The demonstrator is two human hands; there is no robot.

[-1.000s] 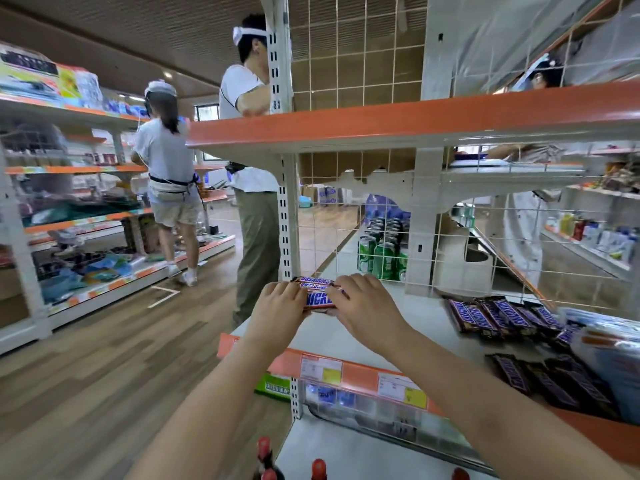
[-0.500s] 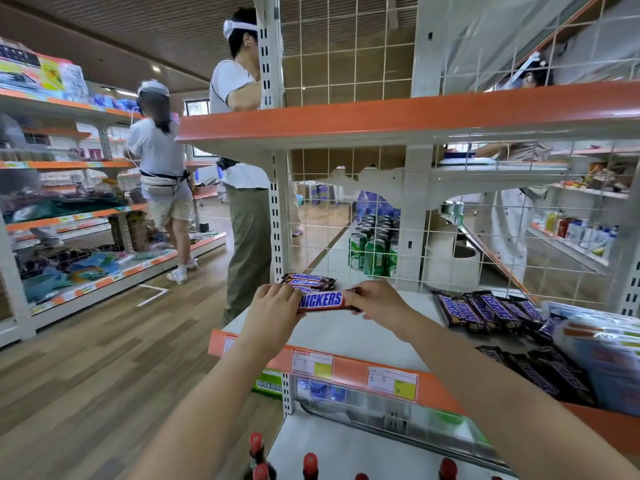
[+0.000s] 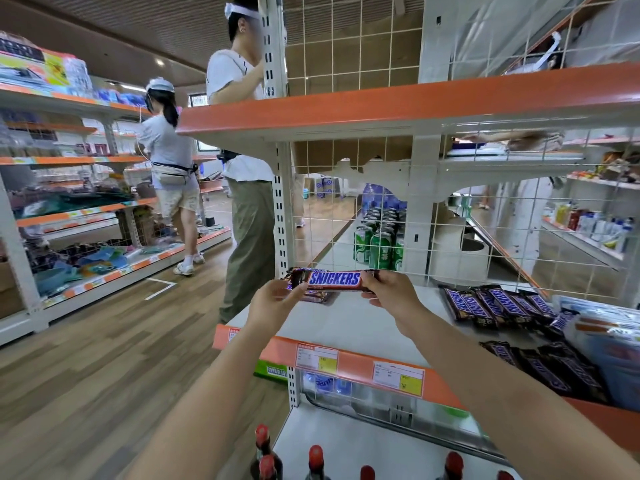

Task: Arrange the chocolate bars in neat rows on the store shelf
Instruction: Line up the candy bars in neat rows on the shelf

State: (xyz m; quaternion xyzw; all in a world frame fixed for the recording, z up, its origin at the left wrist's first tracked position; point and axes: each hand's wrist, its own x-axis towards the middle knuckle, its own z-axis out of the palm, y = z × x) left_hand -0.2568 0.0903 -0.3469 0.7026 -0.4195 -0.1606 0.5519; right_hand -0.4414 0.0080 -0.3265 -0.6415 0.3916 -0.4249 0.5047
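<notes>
A: Left side?
B: Two people in the aisle (image 3: 166, 174), backs turned, at other shelves. Wood floor.
A: Hands?
B: Left hand (image 3: 273, 303) pinches the left end of a Snickers bar (image 3: 332, 280); right hand (image 3: 388, 292) pinches the right end. Bar level, label facing up, held above the shelf (image 3: 363, 323).
A: Under it?
B: A few more bars (image 3: 317, 296) lying on the shelf's left end, partly hidden by the left hand.
A: Right?
B: A row of bars (image 3: 498, 304) at the back by the wire grid, another row (image 3: 550, 368) at the front edge, touching one another. Green cans (image 3: 379, 249) behind the grid.
</notes>
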